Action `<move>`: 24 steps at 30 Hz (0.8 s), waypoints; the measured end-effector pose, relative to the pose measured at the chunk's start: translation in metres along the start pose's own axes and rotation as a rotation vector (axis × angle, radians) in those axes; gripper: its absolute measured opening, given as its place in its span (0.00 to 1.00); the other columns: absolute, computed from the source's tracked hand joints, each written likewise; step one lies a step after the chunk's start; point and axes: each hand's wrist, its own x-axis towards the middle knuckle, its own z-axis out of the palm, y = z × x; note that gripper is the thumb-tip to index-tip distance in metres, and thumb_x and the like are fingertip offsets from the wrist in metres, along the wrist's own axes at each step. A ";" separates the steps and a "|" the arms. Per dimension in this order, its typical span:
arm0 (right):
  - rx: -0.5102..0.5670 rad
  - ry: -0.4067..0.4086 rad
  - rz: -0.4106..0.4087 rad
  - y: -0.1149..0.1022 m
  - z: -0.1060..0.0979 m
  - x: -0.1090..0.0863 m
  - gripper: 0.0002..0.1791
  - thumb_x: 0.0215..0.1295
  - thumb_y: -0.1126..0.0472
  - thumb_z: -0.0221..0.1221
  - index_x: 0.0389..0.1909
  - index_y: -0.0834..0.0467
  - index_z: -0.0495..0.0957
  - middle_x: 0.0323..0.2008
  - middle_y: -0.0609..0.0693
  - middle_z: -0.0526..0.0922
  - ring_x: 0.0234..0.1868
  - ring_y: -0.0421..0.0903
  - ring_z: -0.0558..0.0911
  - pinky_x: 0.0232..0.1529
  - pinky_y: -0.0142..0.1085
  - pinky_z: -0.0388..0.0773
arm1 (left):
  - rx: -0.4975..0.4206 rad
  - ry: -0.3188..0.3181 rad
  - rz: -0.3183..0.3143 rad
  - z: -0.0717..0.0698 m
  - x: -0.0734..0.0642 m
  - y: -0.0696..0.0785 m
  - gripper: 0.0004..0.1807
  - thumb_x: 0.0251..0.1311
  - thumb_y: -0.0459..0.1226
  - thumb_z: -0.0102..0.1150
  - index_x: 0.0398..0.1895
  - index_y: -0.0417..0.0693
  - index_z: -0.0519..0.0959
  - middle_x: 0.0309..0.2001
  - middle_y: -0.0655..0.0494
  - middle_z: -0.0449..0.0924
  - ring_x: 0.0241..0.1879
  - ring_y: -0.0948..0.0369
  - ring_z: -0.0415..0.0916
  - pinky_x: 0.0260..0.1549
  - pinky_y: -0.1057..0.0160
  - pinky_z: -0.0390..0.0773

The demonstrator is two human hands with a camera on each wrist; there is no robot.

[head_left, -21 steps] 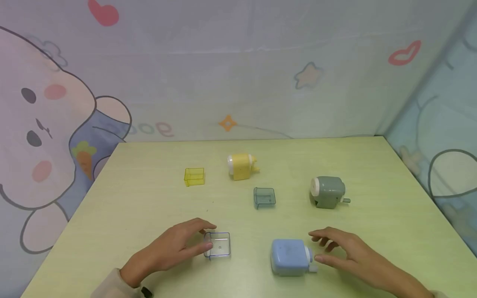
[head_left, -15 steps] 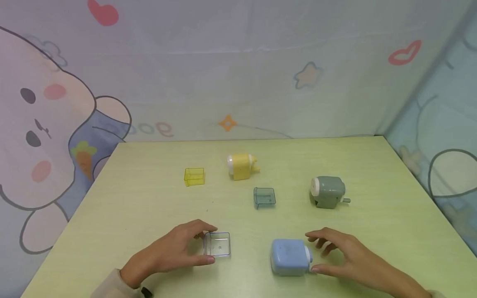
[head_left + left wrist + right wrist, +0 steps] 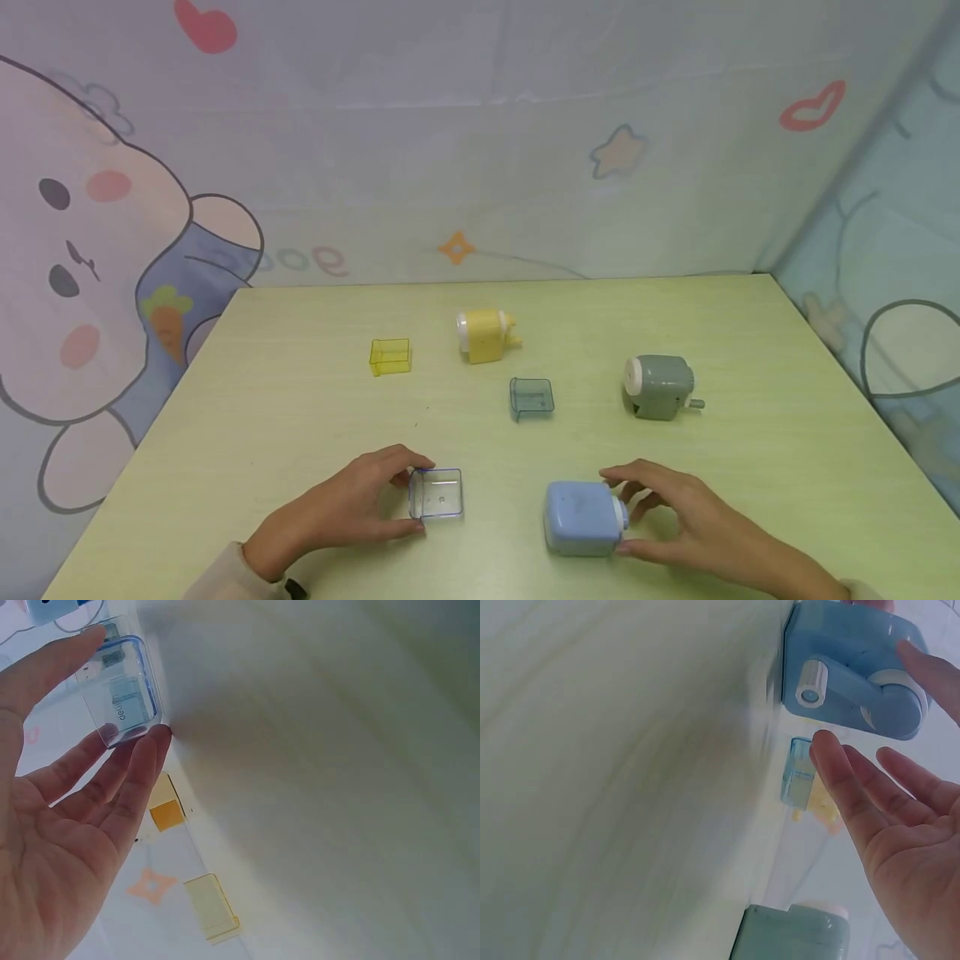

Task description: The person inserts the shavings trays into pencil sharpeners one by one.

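My left hand (image 3: 352, 500) pinches a clear shavings drawer (image 3: 442, 493) at its left end, thumb on the near side and fingers on the far side. In the left wrist view the drawer (image 3: 124, 694) sits between thumb and fingertips. Right of it stands a blue hand-crank pencil sharpener (image 3: 581, 517). My right hand (image 3: 693, 521) is at its crank end, thumb and fingers spread apart around that end. In the right wrist view the white-knobbed crank of the blue sharpener (image 3: 847, 667) faces the hand (image 3: 907, 832), whose fingers are extended and hold nothing.
Farther back on the table (image 3: 300, 417) stand a yellow sharpener (image 3: 483, 335) and a grey-green sharpener (image 3: 660, 387). A yellow drawer (image 3: 391, 357) and a grey-green drawer (image 3: 532, 397) lie near them. A printed cloth (image 3: 525, 150) hangs behind the table.
My left thumb has moved from over the clear drawer to its near side, and the hand has closed on it. My right hand has moved left toward the blue sharpener.
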 end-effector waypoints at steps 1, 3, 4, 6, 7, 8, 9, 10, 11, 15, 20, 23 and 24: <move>-0.006 0.001 -0.007 -0.001 0.001 0.000 0.34 0.59 0.56 0.72 0.63 0.61 0.71 0.51 0.46 0.79 0.43 0.40 0.82 0.40 0.37 0.82 | -0.002 -0.001 0.003 0.000 0.000 0.000 0.32 0.53 0.46 0.75 0.59 0.47 0.74 0.51 0.62 0.77 0.45 0.66 0.76 0.49 0.64 0.76; -0.016 0.003 -0.025 -0.002 0.003 0.002 0.34 0.58 0.56 0.72 0.63 0.61 0.71 0.52 0.46 0.79 0.44 0.40 0.82 0.41 0.37 0.82 | -0.002 -0.003 0.007 0.000 0.001 0.000 0.31 0.54 0.46 0.75 0.59 0.46 0.75 0.51 0.61 0.77 0.45 0.65 0.76 0.49 0.63 0.77; -0.023 0.004 -0.030 -0.003 0.004 0.003 0.34 0.58 0.55 0.72 0.63 0.61 0.71 0.53 0.46 0.79 0.45 0.40 0.82 0.41 0.36 0.82 | 0.001 -0.002 0.008 0.000 0.001 0.000 0.30 0.55 0.46 0.74 0.58 0.46 0.75 0.51 0.61 0.77 0.45 0.65 0.76 0.49 0.63 0.77; -0.040 0.007 -0.029 -0.004 0.006 0.004 0.34 0.58 0.54 0.72 0.63 0.59 0.71 0.53 0.45 0.79 0.46 0.40 0.81 0.42 0.36 0.82 | 0.003 -0.001 0.000 0.000 0.001 0.000 0.30 0.55 0.46 0.74 0.58 0.46 0.75 0.51 0.61 0.77 0.45 0.65 0.76 0.49 0.63 0.77; -0.046 0.009 -0.028 -0.005 0.006 0.005 0.33 0.58 0.53 0.72 0.63 0.58 0.72 0.53 0.45 0.79 0.46 0.40 0.81 0.42 0.36 0.82 | 0.000 -0.002 -0.005 0.000 0.002 0.000 0.30 0.55 0.46 0.74 0.58 0.45 0.75 0.51 0.61 0.77 0.45 0.65 0.77 0.49 0.63 0.77; -0.046 0.010 -0.026 -0.005 0.007 0.006 0.33 0.58 0.53 0.72 0.63 0.57 0.72 0.53 0.45 0.79 0.46 0.40 0.81 0.42 0.35 0.82 | -0.002 -0.003 -0.010 0.001 0.002 0.001 0.30 0.55 0.46 0.74 0.58 0.45 0.75 0.51 0.61 0.77 0.46 0.65 0.77 0.49 0.63 0.77; -0.049 0.012 -0.022 -0.005 0.007 0.006 0.32 0.58 0.53 0.72 0.62 0.55 0.72 0.53 0.44 0.79 0.46 0.40 0.81 0.43 0.35 0.82 | -0.008 -0.004 -0.013 0.001 0.002 0.001 0.31 0.55 0.46 0.74 0.58 0.45 0.75 0.51 0.61 0.77 0.46 0.64 0.77 0.49 0.63 0.77; -0.051 0.015 -0.022 -0.006 0.007 0.006 0.32 0.58 0.53 0.72 0.62 0.55 0.72 0.52 0.44 0.79 0.46 0.40 0.81 0.43 0.35 0.82 | -0.014 -0.006 -0.018 0.001 0.003 0.001 0.31 0.55 0.46 0.74 0.58 0.45 0.75 0.51 0.61 0.77 0.46 0.64 0.77 0.49 0.63 0.77; -0.051 0.017 -0.020 -0.006 0.008 0.006 0.32 0.58 0.53 0.72 0.61 0.54 0.72 0.52 0.44 0.79 0.46 0.40 0.81 0.43 0.35 0.82 | -0.020 -0.009 -0.022 0.001 0.004 0.001 0.31 0.55 0.46 0.75 0.59 0.45 0.75 0.51 0.61 0.77 0.46 0.64 0.77 0.49 0.63 0.77; -0.043 0.018 -0.018 -0.006 0.008 0.006 0.31 0.58 0.53 0.72 0.61 0.53 0.72 0.52 0.44 0.79 0.46 0.40 0.81 0.43 0.35 0.82 | -0.041 -0.020 -0.034 0.003 0.006 0.002 0.31 0.54 0.46 0.75 0.59 0.45 0.75 0.52 0.60 0.77 0.46 0.64 0.77 0.49 0.64 0.77; -0.040 0.022 -0.034 -0.006 0.009 0.007 0.31 0.57 0.54 0.72 0.60 0.53 0.72 0.51 0.44 0.79 0.46 0.40 0.81 0.42 0.35 0.82 | -0.055 -0.033 -0.034 0.005 0.008 0.004 0.31 0.54 0.46 0.75 0.59 0.45 0.75 0.52 0.59 0.77 0.47 0.65 0.76 0.50 0.64 0.77; -0.045 0.025 -0.029 -0.005 0.009 0.007 0.31 0.57 0.53 0.73 0.60 0.53 0.73 0.51 0.44 0.79 0.46 0.39 0.81 0.43 0.36 0.82 | -0.059 -0.037 -0.032 0.007 0.010 0.007 0.31 0.54 0.45 0.75 0.59 0.45 0.75 0.53 0.59 0.77 0.47 0.65 0.76 0.50 0.65 0.76; -0.043 0.024 -0.024 -0.005 0.009 0.007 0.31 0.57 0.53 0.73 0.60 0.53 0.73 0.51 0.44 0.79 0.47 0.39 0.81 0.43 0.36 0.82 | -0.062 -0.039 -0.030 0.007 0.010 0.008 0.31 0.54 0.45 0.75 0.59 0.45 0.75 0.53 0.59 0.77 0.47 0.65 0.76 0.51 0.65 0.76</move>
